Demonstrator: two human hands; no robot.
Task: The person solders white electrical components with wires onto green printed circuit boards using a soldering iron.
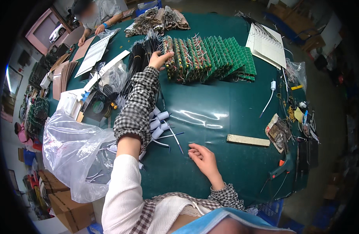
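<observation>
My left hand (pixel 160 60) reaches to the left end of a row of upright green circuit board panels (pixel 222 58). Its thumb and fingers close on the end wired circuit board panel (pixel 169 66); part of that grip is hidden. Red and white wires run over the panels on the left of the row, while those on the right look bare. Beside this hand lies a bundle of black cables (pixel 138 58). My right hand (pixel 204 160) is low over the green table mat (pixel 195 101), fingers loosely bent and apart, holding nothing. White cylindrical parts with cable tails (pixel 156 124) lie under my left forearm.
A clear plastic bag (pixel 78 152) spreads at the left. A pale wooden strip (pixel 248 140) and a green glue gun (pixel 280 167) lie at the right. White panels (pixel 267 46) rest at the far right. Across the table, a person (pixel 97 17) works at the far left.
</observation>
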